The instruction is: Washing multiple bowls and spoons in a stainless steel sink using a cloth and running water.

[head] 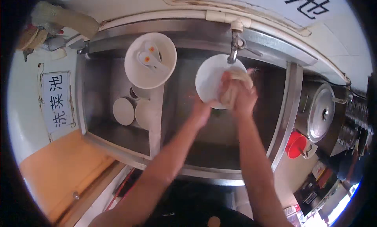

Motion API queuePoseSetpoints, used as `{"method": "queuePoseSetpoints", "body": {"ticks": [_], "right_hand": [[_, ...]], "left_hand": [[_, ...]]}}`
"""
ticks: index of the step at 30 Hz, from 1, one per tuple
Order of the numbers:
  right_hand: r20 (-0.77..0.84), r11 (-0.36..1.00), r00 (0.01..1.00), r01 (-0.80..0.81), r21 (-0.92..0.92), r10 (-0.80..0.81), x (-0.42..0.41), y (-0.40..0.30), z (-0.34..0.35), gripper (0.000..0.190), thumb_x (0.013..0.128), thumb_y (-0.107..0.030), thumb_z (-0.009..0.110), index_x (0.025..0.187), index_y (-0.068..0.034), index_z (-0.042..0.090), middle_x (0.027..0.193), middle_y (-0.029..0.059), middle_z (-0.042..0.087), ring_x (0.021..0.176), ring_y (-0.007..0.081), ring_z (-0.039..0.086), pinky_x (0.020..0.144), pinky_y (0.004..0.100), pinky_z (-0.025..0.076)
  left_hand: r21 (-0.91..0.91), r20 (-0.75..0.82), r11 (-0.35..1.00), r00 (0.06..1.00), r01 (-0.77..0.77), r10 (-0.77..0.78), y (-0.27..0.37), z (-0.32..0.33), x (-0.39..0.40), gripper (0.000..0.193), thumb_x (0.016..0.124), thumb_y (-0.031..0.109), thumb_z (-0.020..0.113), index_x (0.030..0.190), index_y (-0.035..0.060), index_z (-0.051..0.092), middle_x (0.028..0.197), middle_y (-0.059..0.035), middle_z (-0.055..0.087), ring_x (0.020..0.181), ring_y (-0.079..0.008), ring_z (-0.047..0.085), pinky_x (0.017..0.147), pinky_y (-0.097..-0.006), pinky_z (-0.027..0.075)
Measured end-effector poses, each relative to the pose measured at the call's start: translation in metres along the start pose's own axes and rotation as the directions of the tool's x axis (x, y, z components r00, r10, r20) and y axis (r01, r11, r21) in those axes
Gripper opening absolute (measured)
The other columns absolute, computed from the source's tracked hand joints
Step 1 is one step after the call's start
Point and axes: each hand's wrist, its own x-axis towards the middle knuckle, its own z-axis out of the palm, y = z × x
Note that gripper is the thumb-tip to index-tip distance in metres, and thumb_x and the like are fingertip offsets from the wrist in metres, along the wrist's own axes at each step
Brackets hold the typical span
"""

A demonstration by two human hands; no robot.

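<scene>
Over the right basin of a steel sink (290,109), my left hand (203,109) grips the lower rim of a white bowl (206,76). My right hand (246,99) holds a pale cloth (235,82) against the bowl's right side; both are blurred. Just above the bowl's upper edge is the spout of a metal tap (232,54). To the left, a large white bowl (132,71) rests near the top of the sink divider (156,124). Several white spoons (147,59) with orange marks lie in it.
In the left basin are a white bowl (123,111) and another white dish (142,113), partly hidden by the divider. Right of the sink stand a large lidded metal pot (319,115) and a red container (295,144). Mesh items (50,23) hang at upper left.
</scene>
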Motion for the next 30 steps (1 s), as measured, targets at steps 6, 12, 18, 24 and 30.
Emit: {"method": "queuePoseSetpoints", "body": {"ticks": [6,12,18,24,30], "right_hand": [[0.076,0.681,0.982,0.176,-0.711,-0.175,0.035,0.043,-0.019,0.023,0.078,-0.007,0.070,0.100,-0.001,0.068,0.093,0.0123,0.075,0.081,0.0203,0.072,0.071,0.0360,0.057],[0.216,0.828,0.976,0.148,-0.541,-0.033,0.041,0.060,-0.037,0.030,0.077,-0.003,0.071,0.107,-0.003,0.069,0.092,0.0089,0.073,0.078,0.0202,0.069,0.072,0.0329,0.057],[0.215,0.944,0.972,-0.151,0.293,0.089,0.006,0.040,-0.007,0.034,0.082,-0.004,0.066,0.115,-0.007,0.070,0.100,0.0053,0.072,0.084,0.0207,0.069,0.079,0.0347,0.057],[0.354,0.953,0.933,0.049,-0.300,0.064,0.021,0.050,-0.017,0.038,0.091,-0.015,0.063,0.128,-0.009,0.057,0.107,0.0056,0.065,0.088,0.0230,0.067,0.075,0.0390,0.057],[0.227,0.931,0.966,-0.031,-0.362,0.121,0.012,0.046,-0.024,0.034,0.089,-0.019,0.063,0.119,-0.004,0.062,0.097,0.0067,0.066,0.086,0.0200,0.066,0.074,0.0357,0.056]], "left_hand": [[-0.041,0.191,0.985,0.968,0.170,-0.160,0.007,0.010,-0.007,0.069,0.086,0.006,0.061,0.150,0.0042,0.035,0.140,-0.0143,0.052,0.126,-0.0245,0.053,0.106,-0.0376,0.043],[-0.163,0.038,0.986,0.999,0.019,-0.013,0.000,0.022,-0.012,0.070,0.082,0.007,0.064,0.147,0.0030,0.039,0.131,-0.0135,0.060,0.118,-0.0248,0.058,0.102,-0.0379,0.047],[-0.091,-0.136,0.968,0.966,-0.234,0.221,-0.010,0.020,-0.005,0.077,0.081,0.007,0.069,0.150,0.0032,0.035,0.138,-0.0136,0.055,0.125,-0.0255,0.053,0.109,-0.0394,0.042],[-0.118,0.144,0.986,0.980,-0.120,0.136,-0.012,0.016,-0.001,0.074,0.080,0.006,0.065,0.149,0.0032,0.037,0.137,-0.0139,0.054,0.131,-0.0245,0.049,0.110,-0.0367,0.039],[0.138,0.541,0.975,0.811,0.173,-0.221,-0.014,0.005,0.009,0.075,0.079,0.009,0.067,0.148,0.0040,0.038,0.134,-0.0105,0.057,0.124,-0.0234,0.055,0.106,-0.0382,0.044]]}}
